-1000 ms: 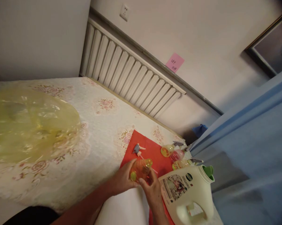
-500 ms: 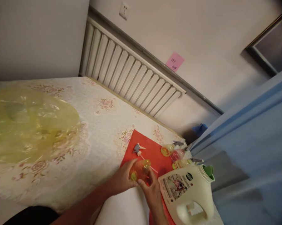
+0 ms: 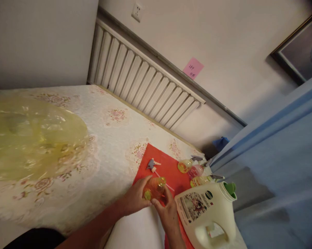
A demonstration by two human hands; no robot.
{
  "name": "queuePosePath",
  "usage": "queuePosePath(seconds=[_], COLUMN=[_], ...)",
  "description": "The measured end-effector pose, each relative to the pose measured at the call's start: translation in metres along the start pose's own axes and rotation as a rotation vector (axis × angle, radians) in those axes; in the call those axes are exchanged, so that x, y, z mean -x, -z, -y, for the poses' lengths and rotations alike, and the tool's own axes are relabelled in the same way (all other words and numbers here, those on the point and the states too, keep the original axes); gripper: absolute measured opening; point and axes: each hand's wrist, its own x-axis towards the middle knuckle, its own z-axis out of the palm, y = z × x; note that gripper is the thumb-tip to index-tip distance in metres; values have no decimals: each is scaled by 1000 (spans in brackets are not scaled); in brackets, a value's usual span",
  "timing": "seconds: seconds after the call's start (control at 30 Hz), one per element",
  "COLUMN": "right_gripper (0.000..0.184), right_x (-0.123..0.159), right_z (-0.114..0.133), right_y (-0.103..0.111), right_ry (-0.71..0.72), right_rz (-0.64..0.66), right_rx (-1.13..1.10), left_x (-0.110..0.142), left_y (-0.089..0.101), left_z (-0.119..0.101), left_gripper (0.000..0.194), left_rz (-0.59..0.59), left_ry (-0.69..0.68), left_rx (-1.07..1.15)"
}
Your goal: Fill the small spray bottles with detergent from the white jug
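Between my two hands is a translucent yellow-orange spray bottle (image 3: 154,188) with its neck uncapped and tipped up to the right. My left hand (image 3: 138,197) grips its left side, and my right hand (image 3: 167,208) holds it from the right with the thumb in front. A grey and white trigger spray head (image 3: 152,165) with a long pale dip tube lies on the red mat (image 3: 164,158) just beyond the bottle. At my right hand's side stands a big cream jug (image 3: 210,214) with a handle, a printed label and something green in its open mouth.
Several spray bottles stand at the mat's far right, one yellow (image 3: 185,166), one pink (image 3: 196,171). A yellow plastic bag (image 3: 36,138) covers the left of the floral tablecloth (image 3: 109,148). A radiator (image 3: 142,76) runs behind; a blue curtain (image 3: 282,173) hangs right.
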Motion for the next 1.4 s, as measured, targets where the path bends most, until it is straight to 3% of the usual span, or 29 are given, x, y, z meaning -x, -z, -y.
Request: queuePosePath(seconds=[0.1, 0.2, 0.5, 0.6, 0.73, 0.93, 1.13, 1.4], right_gripper=[60, 61, 64, 57, 46, 43, 49, 48], right_x=[2, 4, 17, 36, 75, 129, 165, 190], right_z=[4, 7, 8, 4, -6, -33, -48, -46], right_y=[1, 2, 24, 38, 55, 78, 99, 131], right_ry=[-6, -13, 24, -35, -76, -112, -120, -152], right_rz=[14, 28, -52, -31, 108, 272, 326, 343], right_rx=[6, 6, -17, 27, 32, 24, 7, 17], left_x=[-1, -2, 2, 5, 9, 15, 18, 13], left_y=[-1, 0, 6, 5, -3, -33, -69, -77], left_z=[-1, -8, -49, -50, -48, -58, -41, -16], left_gripper=[90, 80, 66, 68, 70, 76, 73, 74], left_rz=[-2, -3, -117, -207, -371, -517, -532, -637], left_ry=[-34, -78, -57, 4, 88, 197, 197, 237], left_rx=[-15, -40, -11, -17, -35, -46, 5, -97])
